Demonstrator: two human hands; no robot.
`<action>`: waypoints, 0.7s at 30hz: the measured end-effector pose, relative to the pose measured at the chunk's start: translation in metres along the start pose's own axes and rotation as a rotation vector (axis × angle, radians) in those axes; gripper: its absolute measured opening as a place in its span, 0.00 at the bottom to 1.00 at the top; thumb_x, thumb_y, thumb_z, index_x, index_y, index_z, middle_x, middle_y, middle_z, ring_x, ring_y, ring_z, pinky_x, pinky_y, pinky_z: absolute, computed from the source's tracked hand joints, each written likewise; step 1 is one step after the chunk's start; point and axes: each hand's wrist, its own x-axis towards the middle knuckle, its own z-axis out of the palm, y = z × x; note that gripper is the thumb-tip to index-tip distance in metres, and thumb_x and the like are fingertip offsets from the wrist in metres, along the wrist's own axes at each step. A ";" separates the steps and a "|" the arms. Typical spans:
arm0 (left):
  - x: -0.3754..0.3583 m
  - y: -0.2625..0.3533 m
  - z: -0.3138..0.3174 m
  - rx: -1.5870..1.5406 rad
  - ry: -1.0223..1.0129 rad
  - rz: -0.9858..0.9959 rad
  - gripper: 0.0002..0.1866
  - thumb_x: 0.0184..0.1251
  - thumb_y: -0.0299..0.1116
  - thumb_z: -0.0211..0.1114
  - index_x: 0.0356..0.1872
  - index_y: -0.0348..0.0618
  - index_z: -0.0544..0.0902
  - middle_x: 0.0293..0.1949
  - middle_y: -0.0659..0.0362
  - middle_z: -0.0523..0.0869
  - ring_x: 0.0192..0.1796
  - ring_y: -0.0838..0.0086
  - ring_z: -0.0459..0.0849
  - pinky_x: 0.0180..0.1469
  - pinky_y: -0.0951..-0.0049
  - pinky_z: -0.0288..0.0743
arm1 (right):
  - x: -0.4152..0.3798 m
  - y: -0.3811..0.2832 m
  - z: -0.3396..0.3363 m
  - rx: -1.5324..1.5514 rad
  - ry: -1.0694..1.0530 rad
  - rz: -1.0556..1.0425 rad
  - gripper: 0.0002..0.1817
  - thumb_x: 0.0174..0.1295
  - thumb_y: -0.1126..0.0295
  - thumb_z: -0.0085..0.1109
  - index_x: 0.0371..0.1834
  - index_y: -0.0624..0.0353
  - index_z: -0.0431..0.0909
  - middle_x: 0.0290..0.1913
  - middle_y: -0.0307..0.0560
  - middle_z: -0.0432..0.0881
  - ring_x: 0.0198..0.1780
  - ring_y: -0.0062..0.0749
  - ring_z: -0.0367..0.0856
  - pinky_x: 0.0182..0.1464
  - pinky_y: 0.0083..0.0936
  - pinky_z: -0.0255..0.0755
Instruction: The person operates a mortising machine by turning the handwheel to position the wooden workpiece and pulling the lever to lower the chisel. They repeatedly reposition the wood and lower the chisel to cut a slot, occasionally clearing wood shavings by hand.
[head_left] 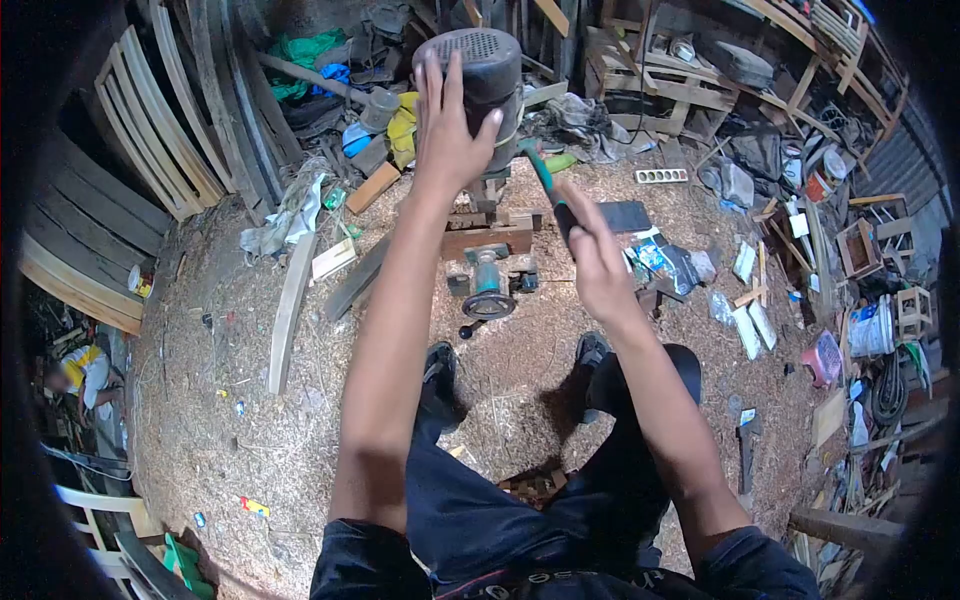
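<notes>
The left hand [452, 130] hides part of the motor [480, 75], and the hammer [545, 180] head is behind it.

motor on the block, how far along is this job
Done: the motor sits on the wooden block. In hand: the left hand steadies the motor while the right hand holds a green-handled tool at its side. Left: the power tool lies unused on the sawdust.

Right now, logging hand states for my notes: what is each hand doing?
Left hand: open, palm flat on the electric motor.
Right hand: closed around the green-handled hammer.
</notes>
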 end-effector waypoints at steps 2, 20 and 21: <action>-0.033 0.008 -0.012 -0.057 -0.055 -0.063 0.40 0.64 0.35 0.65 0.75 0.43 0.57 0.75 0.40 0.55 0.77 0.45 0.53 0.77 0.53 0.49 | -0.019 0.011 -0.009 -0.151 -0.136 0.142 0.29 0.67 0.76 0.40 0.73 0.69 0.58 0.72 0.63 0.64 0.75 0.42 0.59 0.75 0.33 0.48; -0.266 -0.023 0.014 0.160 -0.822 -0.667 0.33 0.62 0.39 0.62 0.67 0.37 0.66 0.69 0.44 0.69 0.72 0.52 0.66 0.71 0.44 0.57 | -0.068 0.134 0.033 -0.594 0.175 0.470 0.11 0.55 0.71 0.62 0.35 0.67 0.75 0.28 0.60 0.79 0.34 0.54 0.81 0.40 0.43 0.72; -0.273 -0.025 0.021 0.169 -0.778 -0.644 0.34 0.62 0.38 0.62 0.69 0.37 0.65 0.70 0.45 0.68 0.72 0.53 0.65 0.71 0.43 0.57 | -0.068 0.136 0.031 -0.588 0.177 0.467 0.11 0.55 0.71 0.62 0.35 0.67 0.75 0.27 0.59 0.79 0.34 0.54 0.81 0.40 0.44 0.72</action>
